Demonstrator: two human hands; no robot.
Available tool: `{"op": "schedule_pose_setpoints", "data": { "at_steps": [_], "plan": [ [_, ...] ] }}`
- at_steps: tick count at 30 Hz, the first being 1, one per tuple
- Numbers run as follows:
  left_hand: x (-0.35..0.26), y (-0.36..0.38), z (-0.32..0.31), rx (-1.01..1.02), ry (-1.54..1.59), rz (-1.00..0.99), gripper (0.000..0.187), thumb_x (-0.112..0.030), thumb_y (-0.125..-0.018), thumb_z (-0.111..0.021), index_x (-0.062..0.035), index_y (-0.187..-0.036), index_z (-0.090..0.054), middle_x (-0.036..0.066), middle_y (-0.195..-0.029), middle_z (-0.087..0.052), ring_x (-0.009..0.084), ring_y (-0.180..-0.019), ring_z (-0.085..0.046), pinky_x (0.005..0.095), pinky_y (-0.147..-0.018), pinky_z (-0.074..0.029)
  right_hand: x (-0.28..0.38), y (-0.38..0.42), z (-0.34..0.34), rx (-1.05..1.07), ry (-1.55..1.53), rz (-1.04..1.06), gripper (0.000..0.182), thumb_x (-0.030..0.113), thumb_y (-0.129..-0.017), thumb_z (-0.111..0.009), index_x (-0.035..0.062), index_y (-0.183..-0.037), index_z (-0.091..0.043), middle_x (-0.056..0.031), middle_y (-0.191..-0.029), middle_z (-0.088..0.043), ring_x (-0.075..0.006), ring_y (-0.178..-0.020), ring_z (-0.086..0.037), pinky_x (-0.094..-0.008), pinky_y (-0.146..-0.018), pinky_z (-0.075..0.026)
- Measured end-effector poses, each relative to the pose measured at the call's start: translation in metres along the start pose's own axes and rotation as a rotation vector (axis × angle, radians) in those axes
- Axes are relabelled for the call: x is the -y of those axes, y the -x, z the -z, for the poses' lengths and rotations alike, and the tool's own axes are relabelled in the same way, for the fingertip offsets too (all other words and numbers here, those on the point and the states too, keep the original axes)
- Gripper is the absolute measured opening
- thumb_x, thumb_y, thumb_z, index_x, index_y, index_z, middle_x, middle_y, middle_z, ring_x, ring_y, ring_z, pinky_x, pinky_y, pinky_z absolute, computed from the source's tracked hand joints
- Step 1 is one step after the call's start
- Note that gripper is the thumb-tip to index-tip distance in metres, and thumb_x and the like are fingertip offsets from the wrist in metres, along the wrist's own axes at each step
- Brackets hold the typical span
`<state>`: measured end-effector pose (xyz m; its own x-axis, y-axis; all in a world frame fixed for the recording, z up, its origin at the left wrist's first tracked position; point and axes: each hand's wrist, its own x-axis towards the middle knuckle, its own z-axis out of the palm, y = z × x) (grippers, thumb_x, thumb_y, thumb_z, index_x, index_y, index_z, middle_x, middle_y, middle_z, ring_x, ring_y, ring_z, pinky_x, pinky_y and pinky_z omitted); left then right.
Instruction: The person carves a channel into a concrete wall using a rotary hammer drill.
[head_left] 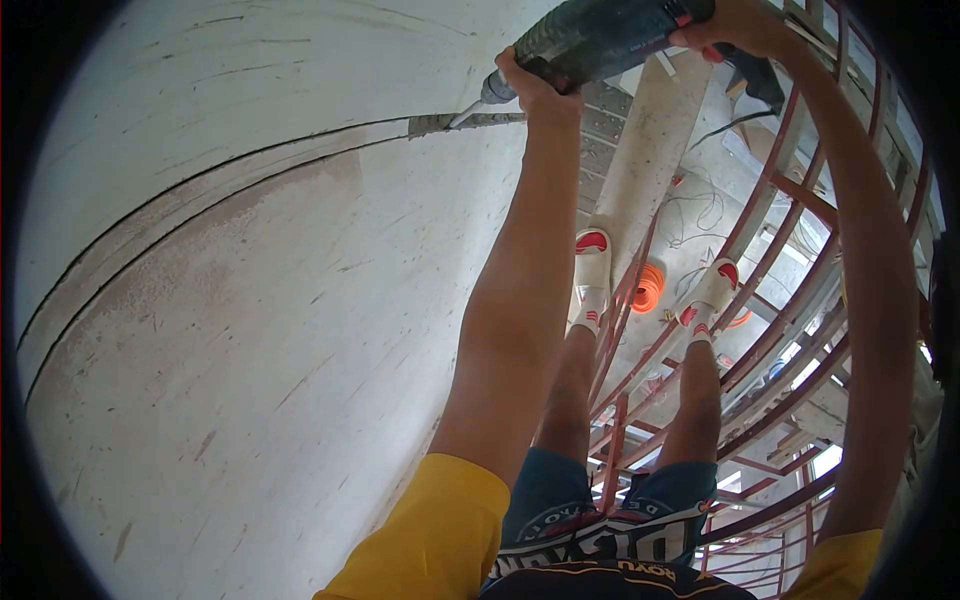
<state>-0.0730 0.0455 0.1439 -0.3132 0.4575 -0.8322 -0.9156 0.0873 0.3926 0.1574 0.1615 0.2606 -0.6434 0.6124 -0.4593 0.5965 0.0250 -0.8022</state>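
Note:
A dark rotary hammer [610, 40] is held up at the top of the view, its nose pointing down and left. My left hand [540, 88] is wrapped round its front part, just behind the chuck. At the rear end my right hand [745, 30] grips the tool by the handle, partly cut off by the frame edge. The thin chisel bit [465, 114] touches the wall [250, 330] at a chipped-out grey channel [430, 125]. From there two dark parallel cut lines curve down to the left, with a strip of wall surface between them.
Reddish metal scaffold bars [750, 220] run along my right side and below. My feet in red-and-white shoes stand high up, one near a plank [650, 150]. Far below lie an orange coil [648, 288] and loose cable [700, 215] on the floor.

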Motion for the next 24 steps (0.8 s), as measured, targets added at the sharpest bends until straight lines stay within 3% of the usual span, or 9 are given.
{"op": "schedule_pose_setpoints", "data": {
  "at_steps": [5,7,9,12,13,16,19,21,24],
  "plan": [
    [-0.011,-0.001,0.014,0.193,0.021,-0.009,0.053,-0.056,-0.077,-0.054,-0.019,-0.115,-0.06,0.008,-0.122,-0.058,0.0267,-0.111,-0.054,0.0489,-0.099,-0.046,0.009,-0.003,-0.025,-0.046,0.07,-0.037,0.027,0.009,-0.074,-0.083,-0.0001,-0.094,-0.067,-0.0053,-0.068,-0.067,-0.0124,-0.057,-0.062,-0.0281,-0.052,-0.049],
    [-0.012,0.011,0.015,-0.011,-0.055,-0.054,0.052,-0.054,-0.08,-0.051,-0.0172,-0.115,-0.061,0.008,-0.122,-0.06,0.0259,-0.113,-0.055,0.0484,-0.1,-0.046,-0.011,0.001,-0.046,-0.01,-0.094,0.037,0.041,0.018,-0.076,-0.082,0.0031,-0.109,-0.062,-0.0021,-0.077,-0.064,-0.0076,-0.055,-0.057,-0.0229,-0.05,-0.048],
    [-0.017,0.003,0.038,0.104,-0.067,-0.055,0.051,-0.055,-0.08,-0.053,-0.0155,-0.111,-0.061,0.007,-0.118,-0.061,0.0257,-0.109,-0.057,0.0474,-0.096,-0.048,-0.004,0.023,-0.074,-0.143,-0.132,0.054,0.055,0.025,-0.071,-0.085,0.0065,-0.119,-0.065,-0.0043,-0.084,-0.068,-0.009,-0.065,-0.062,-0.0239,-0.052,-0.051],
    [-0.031,0.001,0.084,0.26,-0.17,-0.017,0.05,-0.054,-0.081,-0.053,-0.0141,-0.109,-0.063,0.004,-0.116,-0.063,0.0239,-0.111,-0.059,0.0448,-0.095,-0.049,-0.003,0.055,-0.134,-0.334,-0.114,0.091,0.064,0.033,-0.066,-0.085,0.0078,-0.121,-0.064,-0.0149,-0.099,-0.073,-0.03,-0.094,-0.07,-0.0405,-0.085,-0.054],
    [-0.032,0.003,0.088,0.305,-0.241,0.018,0.05,-0.053,-0.081,-0.051,-0.0143,-0.11,-0.065,0.003,-0.119,-0.064,0.0223,-0.116,-0.058,0.0433,-0.097,-0.048,0.005,0.067,-0.148,-0.441,-0.115,0.036,0.066,0.034,-0.066,-0.085,0.0086,-0.123,-0.064,-0.0148,-0.099,-0.072,-0.0306,-0.092,-0.071,-0.0417,-0.085,-0.054],
    [-0.037,0.016,0.073,0.198,-0.249,0.043,0.048,-0.056,-0.082,-0.054,-0.0155,-0.107,-0.062,0.004,-0.106,-0.066,0.0228,-0.101,-0.062,0.042,-0.09,-0.052,0.019,0.071,-0.134,-0.435,-0.184,-0.07,0.064,0.034,-0.066,-0.085,0.0084,-0.122,-0.064,-0.0151,-0.097,-0.072,-0.0296,-0.09,-0.071,-0.0399,-0.083,-0.055],
    [-0.031,0.029,0.048,0.092,-0.208,0.021,0.048,-0.057,-0.082,-0.054,-0.0159,-0.105,-0.063,0.003,-0.102,-0.067,0.023,-0.098,-0.063,0.0417,-0.087,-0.053,0.006,0.056,-0.103,-0.355,-0.17,0.113,0.054,0.034,-0.067,-0.084,0.0037,-0.109,-0.068,-0.0119,-0.085,-0.072,-0.0212,-0.078,-0.069,-0.0361,-0.077,-0.054],
    [-0.02,0.015,0.033,0.142,-0.166,0.024,0.047,-0.057,-0.081,-0.054,-0.0164,-0.103,-0.063,0.002,-0.103,-0.066,0.0224,-0.097,-0.062,0.0407,-0.086,-0.053,0.01,0.054,-0.073,-0.283,-0.125,-0.003,0.057,0.023,-0.07,-0.085,0.0036,-0.12,-0.064,-0.0036,-0.084,-0.068,-0.0082,-0.068,-0.062,-0.0251,-0.062,-0.051],
    [0.005,0.011,0.02,0.29,-0.106,0.044,0.045,-0.057,-0.08,-0.055,-0.017,-0.101,-0.063,0.001,-0.103,-0.065,0.0214,-0.097,-0.06,0.0422,-0.085,-0.052,-0.001,0.057,-0.051,-0.345,-0.028,0.078,0.056,0.025,-0.073,-0.084,0.0043,-0.12,-0.063,-0.0022,-0.077,-0.065,-0.0062,-0.061,-0.059,-0.0228,-0.054,-0.049]
  ]
}}
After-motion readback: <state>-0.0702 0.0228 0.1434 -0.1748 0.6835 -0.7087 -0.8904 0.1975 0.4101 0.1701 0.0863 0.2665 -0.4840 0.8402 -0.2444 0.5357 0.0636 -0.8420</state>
